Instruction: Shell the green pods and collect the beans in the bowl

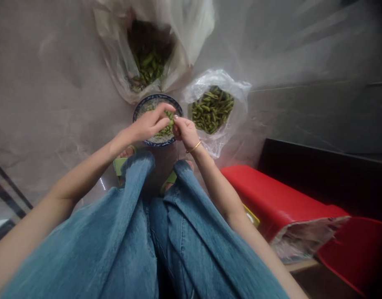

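Over a blue-rimmed bowl (pixel 158 144), my left hand (pixel 151 123) and my right hand (pixel 185 131) meet at their fingertips. Between them is a small green edamame pod (pixel 171 120), pinched from both sides and partly hidden by the fingers. Green beans (pixel 162 133) lie inside the bowl below. Just right of my right hand, an open clear plastic bag (pixel 239 93) holds many green pods (pixel 212 109). Beyond the bowl stands a larger whitish plastic bag (pixel 193 33), its mouth open on more green pods (pixel 149 62).
A red bin (pixel 265 195) with a crumpled liner lies at the right, beside a black panel (pixel 318 178). My jeans-covered knees (pixel 184 207) and green slippers (pixel 119 165) are close below the bowl. The floor (pixel 60 91) is grey and marbled.
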`<state>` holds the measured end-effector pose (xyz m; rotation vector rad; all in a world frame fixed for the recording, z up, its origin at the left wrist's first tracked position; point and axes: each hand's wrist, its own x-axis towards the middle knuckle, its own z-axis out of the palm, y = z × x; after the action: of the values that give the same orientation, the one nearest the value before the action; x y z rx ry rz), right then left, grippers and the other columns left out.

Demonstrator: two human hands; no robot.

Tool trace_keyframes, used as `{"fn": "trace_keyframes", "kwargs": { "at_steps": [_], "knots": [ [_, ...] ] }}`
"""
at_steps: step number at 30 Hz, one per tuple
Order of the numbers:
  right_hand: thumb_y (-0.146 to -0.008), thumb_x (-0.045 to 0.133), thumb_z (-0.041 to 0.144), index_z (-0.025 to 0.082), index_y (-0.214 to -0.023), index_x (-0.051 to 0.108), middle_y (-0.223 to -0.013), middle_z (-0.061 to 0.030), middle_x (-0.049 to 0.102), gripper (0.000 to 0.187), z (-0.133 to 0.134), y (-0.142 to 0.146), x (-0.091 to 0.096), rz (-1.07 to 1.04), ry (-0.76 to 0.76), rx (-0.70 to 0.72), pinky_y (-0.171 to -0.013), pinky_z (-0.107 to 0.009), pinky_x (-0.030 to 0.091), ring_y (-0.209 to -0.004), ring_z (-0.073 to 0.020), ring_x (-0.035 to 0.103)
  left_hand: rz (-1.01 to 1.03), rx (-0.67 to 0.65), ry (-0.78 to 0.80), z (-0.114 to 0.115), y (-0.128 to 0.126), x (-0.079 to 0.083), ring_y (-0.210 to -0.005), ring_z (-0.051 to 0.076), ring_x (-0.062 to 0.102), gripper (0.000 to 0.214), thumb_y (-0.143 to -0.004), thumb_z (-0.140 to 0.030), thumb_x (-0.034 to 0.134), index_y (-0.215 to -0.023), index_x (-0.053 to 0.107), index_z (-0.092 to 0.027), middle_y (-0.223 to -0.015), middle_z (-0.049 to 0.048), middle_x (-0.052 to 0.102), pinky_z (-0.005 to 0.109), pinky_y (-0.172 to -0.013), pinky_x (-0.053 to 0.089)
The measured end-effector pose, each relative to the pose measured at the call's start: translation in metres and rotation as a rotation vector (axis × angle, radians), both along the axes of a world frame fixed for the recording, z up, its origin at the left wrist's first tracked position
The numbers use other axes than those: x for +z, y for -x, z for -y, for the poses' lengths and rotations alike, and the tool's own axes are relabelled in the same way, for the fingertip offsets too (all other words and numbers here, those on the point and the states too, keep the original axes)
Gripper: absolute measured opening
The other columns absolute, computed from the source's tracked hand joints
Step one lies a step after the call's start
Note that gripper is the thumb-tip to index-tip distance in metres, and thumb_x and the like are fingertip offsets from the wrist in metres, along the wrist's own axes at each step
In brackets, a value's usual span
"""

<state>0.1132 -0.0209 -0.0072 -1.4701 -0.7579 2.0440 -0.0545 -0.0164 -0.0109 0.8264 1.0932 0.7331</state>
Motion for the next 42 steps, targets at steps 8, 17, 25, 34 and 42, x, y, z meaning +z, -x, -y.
{"fn": "trace_keyframes", "kwargs": {
  "at_steps": [8,17,25,34,42],
  "knots": [
    [-0.089,0.046,0.049,0.022,-0.056,0.022,-0.039,0.0095,0.02,0.049,-0.005,0.003,0.016,-0.164,0.404,-0.083,-0.034,-0.02,0.013,-0.034,-0.0053,0.013,-0.176,-0.128,-0.3,0.001,-0.009,0.015,-0.064,0.011,0.055,0.042,-0.076,-0.013,0.065,-0.116,0.054,-0.017,-0.068,-0.0039,0.056,0.022,-0.065,0.037],
    [-0.091,0.037,0.027,0.022,-0.05,0.017,-0.031,0.0084,0.021,0.046,-0.009,-0.002,0.024,-0.217,0.592,-0.065,-0.031,-0.019,0.011,-0.03,-0.0058,0.012,-0.395,-0.363,-0.549,0.006,-0.01,0.017,-0.052,0.008,0.042,0.035,-0.082,-0.017,0.052,-0.116,0.047,-0.021,-0.061,-0.0078,0.046,0.019,-0.055,0.029],
    [-0.091,0.043,0.037,0.021,-0.048,0.03,-0.035,0.0076,0.028,0.048,-0.006,0.004,0.022,-0.014,0.294,0.009,-0.034,-0.02,0.012,-0.031,-0.0044,0.019,-0.31,-0.379,-0.456,0.006,-0.006,0.017,-0.058,0.011,0.05,0.032,-0.093,-0.022,0.04,-0.125,0.042,-0.018,-0.063,-0.0048,0.053,0.022,-0.063,0.038],
    [-0.084,0.048,0.063,0.018,-0.046,0.039,-0.035,0.0067,0.033,0.059,-0.013,-0.005,0.011,-0.075,0.051,0.264,-0.034,-0.02,0.015,-0.033,-0.0027,0.021,-0.195,-0.457,-0.33,0.002,-0.006,0.025,-0.066,0.012,0.06,0.041,-0.097,-0.027,0.033,-0.135,0.033,-0.014,-0.072,0.0007,0.063,0.023,-0.069,0.046],
    [-0.083,0.048,0.065,0.019,-0.05,0.037,-0.036,0.0091,0.027,0.058,-0.011,-0.006,0.011,-0.101,0.045,0.157,-0.035,-0.02,0.016,-0.034,-0.0029,0.019,-0.353,-0.451,-0.547,-0.002,-0.005,0.024,-0.051,0.006,0.043,0.041,-0.095,-0.023,0.037,-0.135,0.034,-0.013,-0.06,-0.0076,0.046,0.016,-0.054,0.036]
  ]
}}
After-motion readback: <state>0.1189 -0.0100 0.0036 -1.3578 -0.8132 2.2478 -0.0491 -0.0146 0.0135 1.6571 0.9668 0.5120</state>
